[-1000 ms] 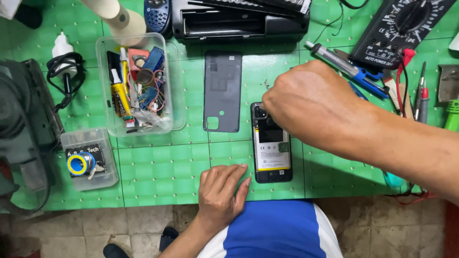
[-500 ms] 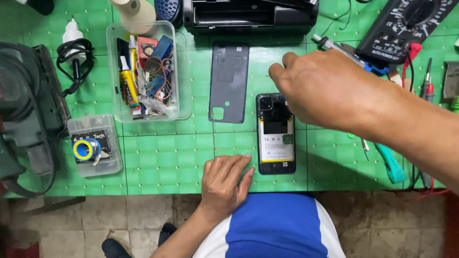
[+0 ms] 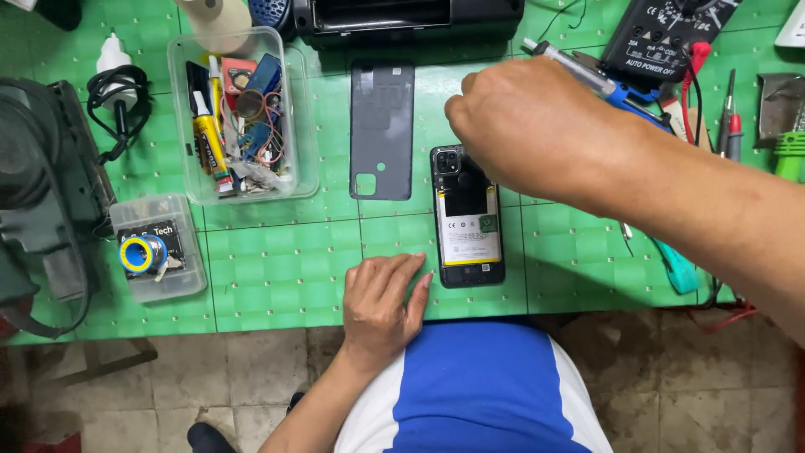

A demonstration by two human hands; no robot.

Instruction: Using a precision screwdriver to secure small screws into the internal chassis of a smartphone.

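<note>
A green cutting mat [image 3: 277, 277] covers the counter, its near edge running above a worn tile floor [image 3: 210, 377]. An opened phone [image 3: 467, 220] lies back-up near that edge, battery and camera module exposed, with its grey back cover [image 3: 381, 126] lying flat just to its left, the two apart. The left hand [image 3: 381, 302] rests flat on the mat, fingers spread and holding nothing, fingertips just beside the phone's lower left corner. The right hand [image 3: 524, 126] hangs over the phone's top right corner, fingers curled under and out of sight, so whether it grips anything cannot be told. Bare mat lies open between the left hand and a small clear box [image 3: 158, 247] holding a solder spool. Further back, a clear plastic tray [image 3: 239, 117] of tools and a glue tube sits left of the cover. A multimeter [image 3: 667, 38] and a blue-handled soldering iron [image 3: 587, 75] crowd the far right, with screwdrivers [image 3: 731, 113] beyond. A dark machine [image 3: 42, 193] fills the left edge.
</note>
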